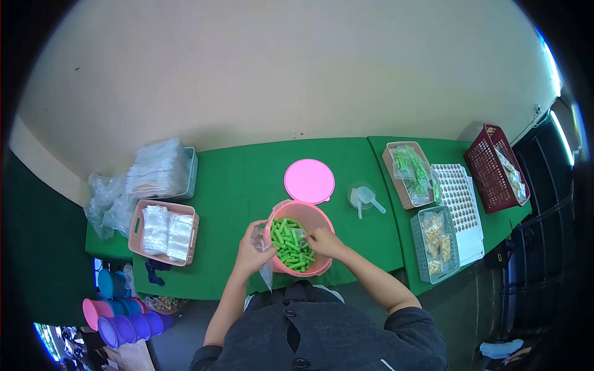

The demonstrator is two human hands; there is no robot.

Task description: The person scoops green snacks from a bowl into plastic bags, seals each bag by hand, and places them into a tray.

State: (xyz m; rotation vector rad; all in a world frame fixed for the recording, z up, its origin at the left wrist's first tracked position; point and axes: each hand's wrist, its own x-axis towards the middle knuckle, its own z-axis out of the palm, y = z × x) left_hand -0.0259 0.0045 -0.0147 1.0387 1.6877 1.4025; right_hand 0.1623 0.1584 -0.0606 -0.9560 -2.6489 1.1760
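Note:
A pink bucket [320,217] of short green stick-shaped snacks [288,247] stands at the table's front edge, close against my body. My left hand [252,252] is at the bucket's left rim, its fingers closed on a clear plastic bag [266,276] that hangs down outside. Inside the right part of the bucket, my right hand [324,242] has its fingers pinched together over the green sticks. Just left of those fingertips is a small see-through scoop [299,234], partly among the sticks; its handle is hidden by my fingers.
A pink lid [309,181] lies behind the bucket, with a clear cup and white scoop [365,196] to its right. Baskets of empty bags [167,232] stand left. At right are baskets of filled bags [411,173], a sticker sheet [456,198] and a maroon basket [489,167].

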